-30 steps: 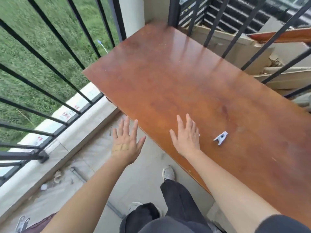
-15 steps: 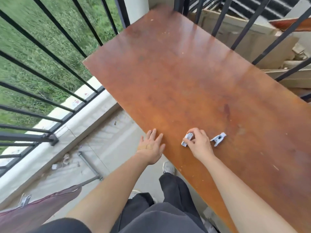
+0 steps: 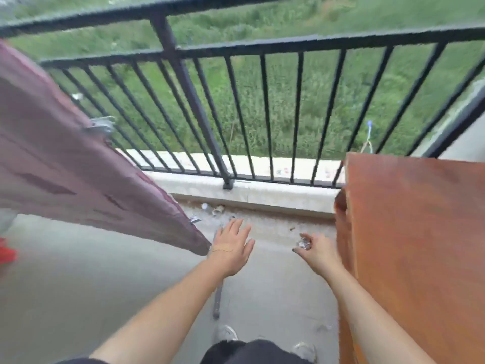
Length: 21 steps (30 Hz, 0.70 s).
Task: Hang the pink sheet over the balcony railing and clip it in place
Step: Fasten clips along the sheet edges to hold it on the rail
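Observation:
The pink sheet (image 3: pixel 65 164) hangs over the black balcony railing (image 3: pixel 236 46) at the left, its lower corner reaching down beside my left hand. A grey clip (image 3: pixel 101 126) sits on the sheet's edge near the bars, and a second clip (image 3: pixel 194 220) shows at its lower hem. My left hand (image 3: pixel 232 245) is open with fingers spread, just right of the sheet's corner and not holding it. My right hand (image 3: pixel 313 249) is closed on a small pale clip (image 3: pixel 304 243), next to the wooden table's left edge.
The reddish wooden table (image 3: pixel 420 245) fills the right side. A low concrete kerb (image 3: pixel 262 193) runs under the railing, with small debris on the floor below it. A metal rod (image 3: pixel 217 300) lies on the floor by my feet. Something red (image 3: pixel 6 252) is at far left.
My view has swung left from the tabletop to the railing and sheet. My right hand picked a clip off the table and carried it away; my left hand moved toward the sheet's corner.

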Available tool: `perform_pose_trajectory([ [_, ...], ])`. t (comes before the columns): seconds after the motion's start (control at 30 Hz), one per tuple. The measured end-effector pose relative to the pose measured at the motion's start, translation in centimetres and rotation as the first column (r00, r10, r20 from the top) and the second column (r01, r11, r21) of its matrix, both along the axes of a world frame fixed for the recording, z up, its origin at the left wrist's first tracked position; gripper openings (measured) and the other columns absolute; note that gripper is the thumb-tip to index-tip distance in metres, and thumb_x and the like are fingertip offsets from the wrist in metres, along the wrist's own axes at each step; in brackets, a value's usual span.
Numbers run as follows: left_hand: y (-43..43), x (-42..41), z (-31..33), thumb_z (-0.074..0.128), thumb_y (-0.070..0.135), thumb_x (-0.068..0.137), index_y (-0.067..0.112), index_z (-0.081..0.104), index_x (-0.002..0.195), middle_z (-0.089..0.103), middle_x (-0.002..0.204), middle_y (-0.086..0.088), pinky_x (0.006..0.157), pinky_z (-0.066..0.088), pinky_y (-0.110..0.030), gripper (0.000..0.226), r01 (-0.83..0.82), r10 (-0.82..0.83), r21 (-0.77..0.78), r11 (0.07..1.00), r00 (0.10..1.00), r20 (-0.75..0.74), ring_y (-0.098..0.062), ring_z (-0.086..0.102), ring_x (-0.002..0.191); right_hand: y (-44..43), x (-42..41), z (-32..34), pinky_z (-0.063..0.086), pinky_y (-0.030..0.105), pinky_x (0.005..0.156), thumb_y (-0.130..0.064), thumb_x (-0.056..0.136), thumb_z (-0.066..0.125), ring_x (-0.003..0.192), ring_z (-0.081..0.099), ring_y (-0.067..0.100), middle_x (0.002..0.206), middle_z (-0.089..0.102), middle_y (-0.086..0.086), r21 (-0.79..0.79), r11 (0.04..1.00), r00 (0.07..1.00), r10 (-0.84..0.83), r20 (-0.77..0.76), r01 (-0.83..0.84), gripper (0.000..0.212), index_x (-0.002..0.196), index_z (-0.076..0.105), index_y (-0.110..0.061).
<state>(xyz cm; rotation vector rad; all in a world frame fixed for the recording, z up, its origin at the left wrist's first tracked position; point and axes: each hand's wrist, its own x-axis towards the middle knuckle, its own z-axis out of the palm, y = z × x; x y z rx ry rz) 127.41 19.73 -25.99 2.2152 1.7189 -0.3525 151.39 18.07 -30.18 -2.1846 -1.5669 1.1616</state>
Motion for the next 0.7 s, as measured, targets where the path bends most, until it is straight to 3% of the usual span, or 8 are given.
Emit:
perform_pose_trajectory([
  [0.1,-1.1,-9.7,3.2,0.004,0.053,0.088,0.023,0.044,0.141,0.036,0.152,-0.003,0.112,0.028,-0.04,0.073,-0.2,0.2,0.082,0.976,0.98,0.007,-0.025,0.035,0.139,4.0,-10.1,3.2,0.047,0.026,0.084,-0.05,0.076,0.079,0.1,0.068,0.015,0.104,0.076,-0.001,0.077,0.97,0.969,0.235,-0.074,-0.229,0.056,0.123,0.069,-0.022],
  [0.17,-2.1,-16.6,4.9,0.004,0.054,0.089,0.023,0.044,0.142,0.034,0.156,-0.002,0.115,0.026,-0.039,0.073,-0.367,0.368,0.119,0.923,0.93,0.015,-0.024,0.033,0.141,5.4,-17.3,5.5,0.047,0.027,0.073,-0.06,0.073,0.077,0.076,0.064,0.01,0.079,0.071,-0.01,0.158,0.916,0.916,0.386,-0.105,-0.368,0.053,0.114,0.073,-0.027],
  [0.23,-3.5,-23.8,6.2,0.007,0.054,0.093,0.024,0.043,0.144,0.034,0.156,-0.002,0.115,0.027,-0.038,0.069,-0.503,0.508,0.165,0.849,0.861,0.011,-0.023,0.035,0.141,6.4,-24.5,7.5,0.041,0.029,0.061,-0.066,0.073,0.072,0.061,0.051,0.011,0.059,0.056,-0.006,0.237,0.834,0.843,0.53,-0.093,-0.498,0.049,0.105,0.074,-0.029],
  [0.33,-6.4,-33.5,8.2,0.001,0.054,0.086,0.021,0.046,0.142,0.039,0.153,-0.003,0.113,0.028,-0.039,0.079,-0.629,0.64,0.247,0.737,0.767,0.044,-0.022,0.036,0.14,7.1,-35.2,10.5,0.043,0.03,0.065,-0.055,0.079,0.074,0.07,0.062,0.02,0.067,0.065,0.001,0.313,0.724,0.754,0.656,-0.038,-0.614,0.041,0.101,0.073,-0.02],
  [0.43,-8.9,-42.8,9.1,0.024,0.048,0.101,0.022,0.038,0.147,0.026,0.16,-0.001,0.118,0.019,-0.042,0.054,-0.735,0.747,0.288,0.614,0.659,0.089,-0.019,0.022,0.147,7.3,-45.1,13.1,0.048,0.028,0.079,-0.033,0.083,0.075,0.09,0.07,0.017,0.087,0.075,0.001,0.361,0.65,0.682,0.73,-0.052,-0.668,0.035,0.114,0.072,-0.017],
  [0.5,-10.3,-48.0,9.6,0.026,0.047,0.102,0.022,0.03,0.15,0.018,0.162,-0.003,0.119,0.015,-0.043,0.054,-0.807,0.817,0.291,0.513,0.563,0.123,-0.02,0.015,0.149,7.4,-50.7,14.7,0.049,0.03,0.084,-0.026,0.085,0.073,0.096,0.07,0.022,0.098,0.076,0.007,0.392,0.583,0.625,0.78,-0.027,-0.711,0.035,0.117,0.07,-0.013],
  [0.7,-12.2,-58.3,13.3,0.022,0.053,0.1,0.022,0.007,0.156,-0.005,0.164,-0.006,0.12,0.007,-0.05,0.066,-0.882,0.915,0.38,0.28,0.364,0.172,-0.025,-0.002,0.151,8.0,-65.0,18.6,0.049,0.028,0.071,-0.029,0.087,0.071,0.079,0.067,0.014,0.087,0.07,-0.004,0.497,0.407,0.454,0.891,-0.03,-0.766,0.032,0.118,0.071,-0.022],
])
